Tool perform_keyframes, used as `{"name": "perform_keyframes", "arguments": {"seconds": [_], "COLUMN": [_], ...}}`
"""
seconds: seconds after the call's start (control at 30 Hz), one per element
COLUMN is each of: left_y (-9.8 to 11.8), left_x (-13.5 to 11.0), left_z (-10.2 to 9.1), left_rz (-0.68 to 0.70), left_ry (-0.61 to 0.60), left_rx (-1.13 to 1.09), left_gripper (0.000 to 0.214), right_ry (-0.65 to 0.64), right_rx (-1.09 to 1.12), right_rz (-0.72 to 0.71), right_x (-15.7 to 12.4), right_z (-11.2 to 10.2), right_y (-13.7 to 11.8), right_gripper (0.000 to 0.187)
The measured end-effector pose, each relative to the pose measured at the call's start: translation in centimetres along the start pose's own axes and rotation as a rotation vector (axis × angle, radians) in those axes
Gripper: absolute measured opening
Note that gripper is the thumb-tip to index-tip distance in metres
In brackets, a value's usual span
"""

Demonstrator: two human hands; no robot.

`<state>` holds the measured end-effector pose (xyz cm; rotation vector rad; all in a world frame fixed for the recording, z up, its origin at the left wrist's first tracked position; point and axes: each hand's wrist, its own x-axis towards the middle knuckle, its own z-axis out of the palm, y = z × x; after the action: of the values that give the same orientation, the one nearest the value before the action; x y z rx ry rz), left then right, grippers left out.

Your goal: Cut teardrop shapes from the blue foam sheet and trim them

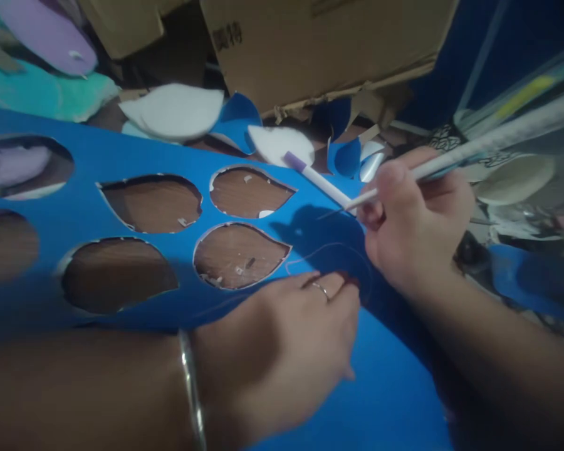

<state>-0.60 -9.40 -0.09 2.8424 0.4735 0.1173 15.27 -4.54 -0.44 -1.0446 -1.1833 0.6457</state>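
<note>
A blue sheet, seemingly foam, spreads in front of me with several leaf-shaped holes cut through it. My left hand, wearing a ring and a bracelet, rests on the sheet with nothing seen in it, its fingertips partly hidden. Beside those fingers runs a faint drawn outline. My right hand is closed around a long white pen-like tool, whose fine tip points left just over the sheet. A white marker with a purple end lies by the sheet's far edge, close to the tool's tip.
Behind the sheet lie white leaf-shaped pieces and curled blue cut-outs. A cardboard box stands at the back. Purple and teal items fill the far left. Clutter and a blue piece are at right.
</note>
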Motion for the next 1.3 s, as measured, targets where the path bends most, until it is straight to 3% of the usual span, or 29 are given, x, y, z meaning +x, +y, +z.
{"name": "perform_keyframes", "arguments": {"seconds": [0.17,0.37,0.5,0.77,0.9,1.3], "left_y": [-2.3,-2.7,-2.1,-1.1,-1.5,2.0], "left_x": [0.3,0.8,1.1,2.6,3.3,4.4], "left_z": [-1.5,-1.8,-1.8,-2.6,-2.7,-1.5], "left_rz": [-0.08,-0.162,-0.234,-0.505,-0.596,-0.453], "left_ry": [-0.055,-0.004,-0.034,-0.061,-0.03,-0.085], "left_rx": [0.094,0.104,0.006,-0.196,-0.183,0.206], "left_gripper": [0.044,0.048,0.049,0.059,0.045,0.029], "right_ry": [0.192,0.361,0.429,0.319,0.278,0.272], "right_rx": [0.018,-0.004,0.049,0.09,0.075,0.029], "right_rz": [-0.007,0.147,0.225,0.331,0.328,0.308], "right_x": [2.2,0.2,-0.5,-1.1,-1.4,-1.5], "right_z": [-2.4,-5.9,-6.6,-5.2,-5.1,-5.2], "right_y": [-0.2,0.3,1.2,1.3,0.6,0.2], "right_gripper": [0.024,0.028,0.033,0.034,0.036,0.036]}}
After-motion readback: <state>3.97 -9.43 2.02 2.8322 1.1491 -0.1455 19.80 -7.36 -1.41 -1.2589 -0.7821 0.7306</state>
